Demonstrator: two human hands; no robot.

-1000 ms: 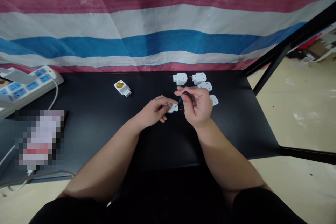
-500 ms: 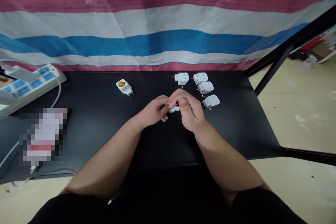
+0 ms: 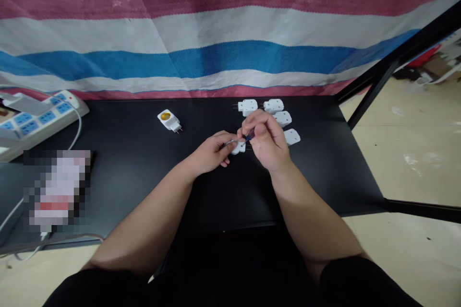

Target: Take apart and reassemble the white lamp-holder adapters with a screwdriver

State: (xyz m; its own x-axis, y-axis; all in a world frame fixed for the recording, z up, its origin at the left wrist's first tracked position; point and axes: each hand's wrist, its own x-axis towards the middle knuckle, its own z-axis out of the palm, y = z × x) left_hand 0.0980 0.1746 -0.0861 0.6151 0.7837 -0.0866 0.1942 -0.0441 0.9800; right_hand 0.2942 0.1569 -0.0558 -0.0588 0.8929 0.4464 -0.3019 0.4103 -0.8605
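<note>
My left hand is closed on a white plug-in lamp holder, its flat side with the screw holes facing up and its pins pointing right. In my right hand is a small screwdriver with a dark blue, partly clear handle, pinched between thumb and fingers. Its shaft slants down-left to the lamp holder; whether the tip sits in a hole I cannot tell. Beyond my right hand lie more lamp holders, one at the back and another partly covered by the hand.
Left of centre, a lamp holder lies with its brass-coloured socket up. A white power strip with blue outlets and a blurred-out phone-like object on a cable are at the left. A striped sheet hangs behind the black table.
My right hand has shifted a little right and opened up its view, so the blue screwdriver handle and the lamp holder's pins now show. My left hand stays in place.
</note>
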